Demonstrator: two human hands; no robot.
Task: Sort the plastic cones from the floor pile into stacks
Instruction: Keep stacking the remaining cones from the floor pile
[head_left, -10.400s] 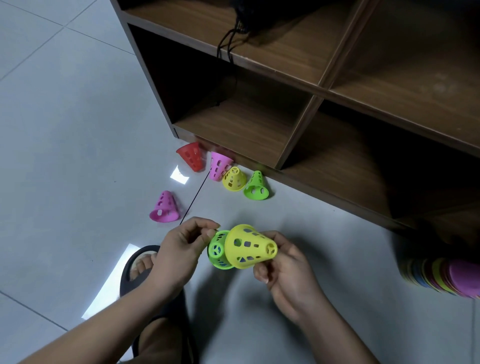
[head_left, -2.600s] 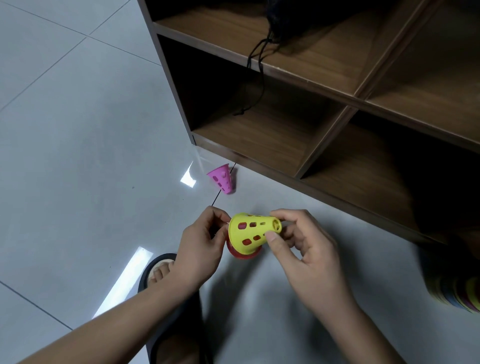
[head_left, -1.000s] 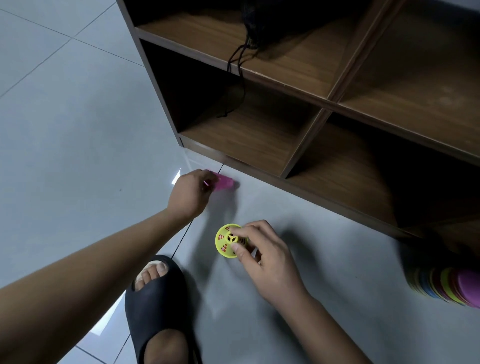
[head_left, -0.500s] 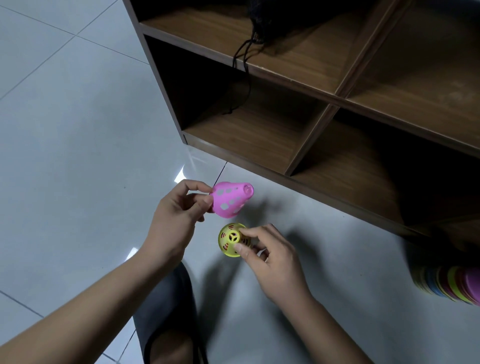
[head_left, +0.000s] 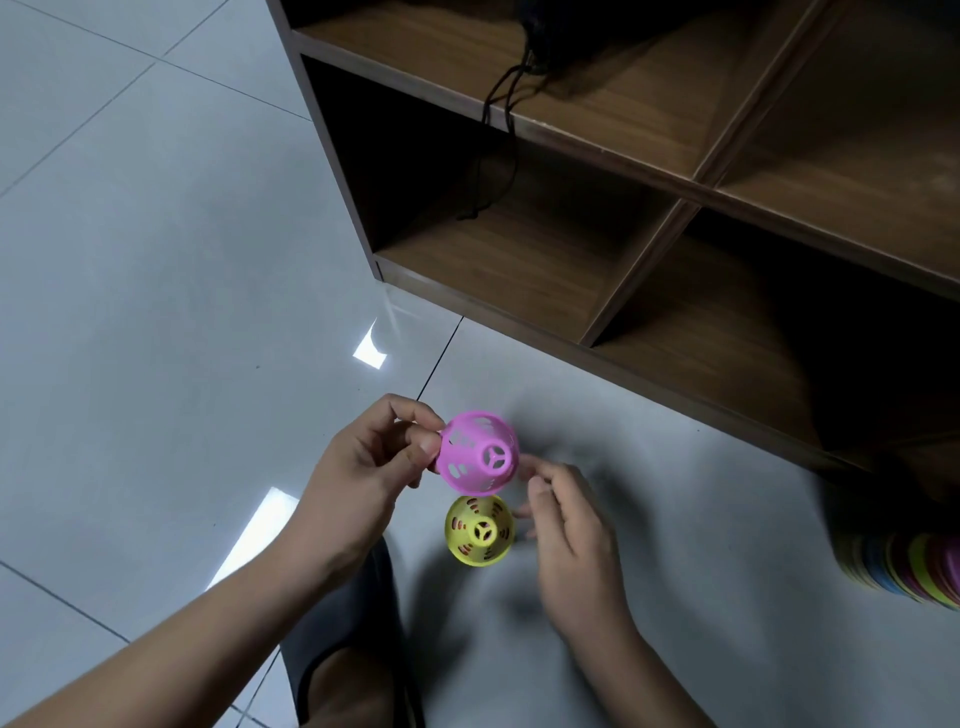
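My left hand (head_left: 371, 467) pinches the rim of a pink perforated cone (head_left: 478, 460), tip pointing up toward the camera, held above the floor. Just below it a stack topped by a yellow cone (head_left: 479, 530) stands upright on the floor tile, with red showing through its holes. My right hand (head_left: 571, 525) hovers right beside the stack, blurred, fingers apart and holding nothing; one fingertip is near the pink cone's edge.
A dark wooden shelf unit (head_left: 649, 218) with open compartments stands just beyond, a black cord (head_left: 498, 104) hanging from it. A stack of coloured discs (head_left: 904, 566) lies at the right edge. My foot in a black slipper (head_left: 348, 660) is below the hands.
My left hand picked the pink cone off the floor near the shelf and brought it over the yellow stack, tipping it point-up. My right hand let go of the stack.
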